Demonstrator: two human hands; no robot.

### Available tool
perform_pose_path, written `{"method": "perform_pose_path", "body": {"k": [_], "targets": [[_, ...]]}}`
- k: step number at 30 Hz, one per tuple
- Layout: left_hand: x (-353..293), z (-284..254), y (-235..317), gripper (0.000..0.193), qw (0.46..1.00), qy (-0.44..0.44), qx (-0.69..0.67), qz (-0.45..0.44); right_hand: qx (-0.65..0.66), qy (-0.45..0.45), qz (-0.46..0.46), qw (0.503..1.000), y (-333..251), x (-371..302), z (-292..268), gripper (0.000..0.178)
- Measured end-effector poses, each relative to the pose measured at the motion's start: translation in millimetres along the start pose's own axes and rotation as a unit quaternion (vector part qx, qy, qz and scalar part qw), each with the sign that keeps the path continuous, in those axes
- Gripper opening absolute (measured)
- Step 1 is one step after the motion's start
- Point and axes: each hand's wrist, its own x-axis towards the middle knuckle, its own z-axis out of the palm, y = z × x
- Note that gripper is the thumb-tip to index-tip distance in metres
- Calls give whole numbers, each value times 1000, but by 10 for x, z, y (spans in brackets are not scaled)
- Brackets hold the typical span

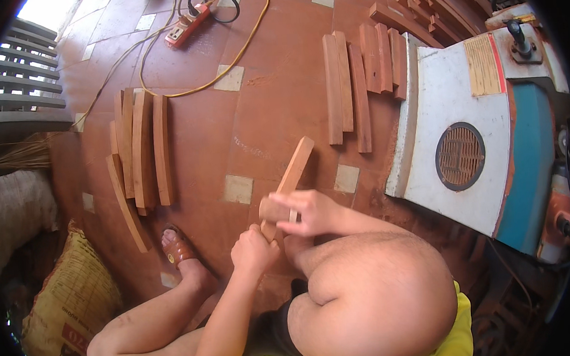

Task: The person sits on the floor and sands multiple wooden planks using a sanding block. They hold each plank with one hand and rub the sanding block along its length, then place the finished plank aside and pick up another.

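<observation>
My left hand (253, 248) is closed round the near end of a reddish-brown wooden strip (296, 164), which slants away to the upper right. Bent over the same strip is my right hand (310, 212), fingers and thumb curled round a tan, rounded piece (274, 210) with a pale edge. This piece lies against the wood; whether it is a roll or a wrapped block I cannot tell. Both hands are between my bent knees, above the tiled floor.
Several wooden strips (143, 151) lie left, more (333, 90) on the right. A white and teal machine (424, 104) stands right. An orange power strip (187, 26) with a yellow cable (250, 40) lies far off. A yellow sack (74, 302) stands by my left leg.
</observation>
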Motion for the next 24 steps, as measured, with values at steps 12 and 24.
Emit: {"method": "perform_pose_path", "body": {"k": [12, 24], "targets": [[133, 60, -135, 37, 1000, 8, 8, 16, -24, -42, -12, 999, -48, 58, -75, 65], [137, 95, -127, 36, 997, 47, 46, 41, -98, 67, 71, 990, 394, 144, -189, 66]]}}
